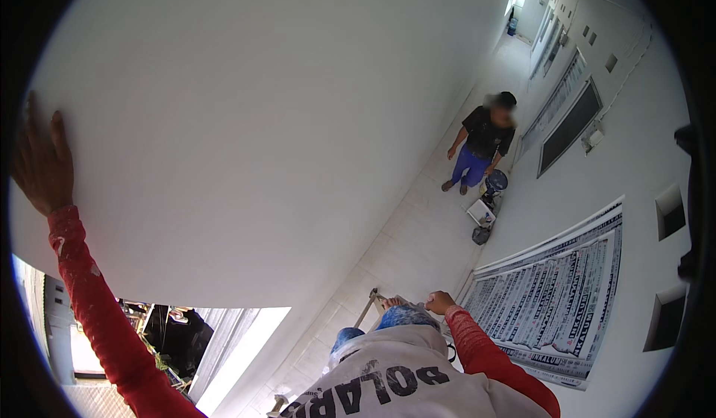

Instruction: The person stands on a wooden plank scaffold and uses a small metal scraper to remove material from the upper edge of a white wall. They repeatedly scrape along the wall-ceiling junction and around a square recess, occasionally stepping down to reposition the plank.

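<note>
High on the left, my left hand (46, 166) lies against a smooth white wall (246, 134), its fingers stretched out and nothing in it. My right hand (440, 302) is down in front of my body, to the right, with the fingers curled closed; whatever they may hold is hidden. Both sleeves are red, with pale smears on the left one. Below me, next to my bare foot (390, 303), shows part of a tan frame (367, 306). A light printed shirt (395, 366) and blue patterned trousers (406, 316) cover my body.
A person (485, 138) in a dark shirt and blue trousers stands on the tiled floor (418, 231), beside a bucket (495, 181) and a white container (480, 212). Printed sheets (552, 299) cover an opening in the right wall. An opening with foliage lies lower left.
</note>
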